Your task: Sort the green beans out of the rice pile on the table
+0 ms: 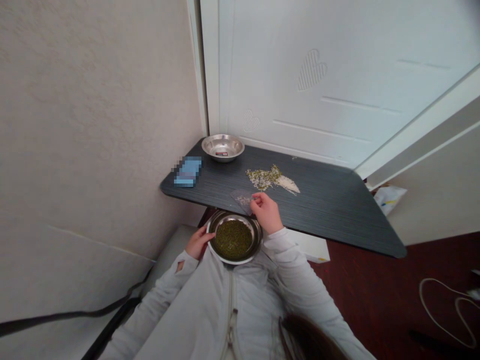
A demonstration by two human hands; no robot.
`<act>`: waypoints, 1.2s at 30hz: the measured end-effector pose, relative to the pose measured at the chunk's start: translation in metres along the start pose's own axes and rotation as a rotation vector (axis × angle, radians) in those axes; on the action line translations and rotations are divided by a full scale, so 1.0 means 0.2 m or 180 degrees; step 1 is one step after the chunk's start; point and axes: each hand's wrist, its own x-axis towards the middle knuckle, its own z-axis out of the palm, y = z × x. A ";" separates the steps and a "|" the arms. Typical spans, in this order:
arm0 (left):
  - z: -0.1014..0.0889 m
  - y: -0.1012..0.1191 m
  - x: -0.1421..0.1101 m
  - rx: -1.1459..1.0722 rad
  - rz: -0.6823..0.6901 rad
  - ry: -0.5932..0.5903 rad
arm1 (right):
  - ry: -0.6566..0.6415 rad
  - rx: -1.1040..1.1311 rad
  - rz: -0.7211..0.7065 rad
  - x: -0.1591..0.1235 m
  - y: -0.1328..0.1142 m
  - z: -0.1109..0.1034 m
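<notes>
A metal bowl (258, 235) with green mung beans (233, 240) in it rests on my lap, below the table's front edge. My left hand (199, 242) grips its left rim, thumb over the inside. Above the bowl's far right side, my right hand (267, 212) pinches the corner of a small clear plastic bag (243, 200). Small pale bits show in or under the bag, which lies at the table edge; I cannot make out what they are. Behind it on the table are a mixed patch of green beans and white grains (260, 179) and a pile of white grains (288, 184).
On the dark table (330, 210) a second metal bowl (223, 145) stands at the back left, with a small label inside. A blurred-out blue item (188, 171) lies at the left end. A white door (285, 65) stands behind; a cable (442, 310) lies on the floor at right.
</notes>
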 end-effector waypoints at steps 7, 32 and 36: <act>0.01 0.00 0.00 -0.0024 -0.0023 0.0014 | 0.0025 0.0013 0.0256 0.03 0.05 -0.12; 0.00 -0.01 0.01 -0.0015 -0.0064 0.0158 | -0.0056 -0.0064 0.0086 0.09 0.05 -0.10; 0.01 0.00 0.00 -0.0026 -0.0083 0.0182 | -0.0179 0.0029 0.0001 0.07 0.02 -0.09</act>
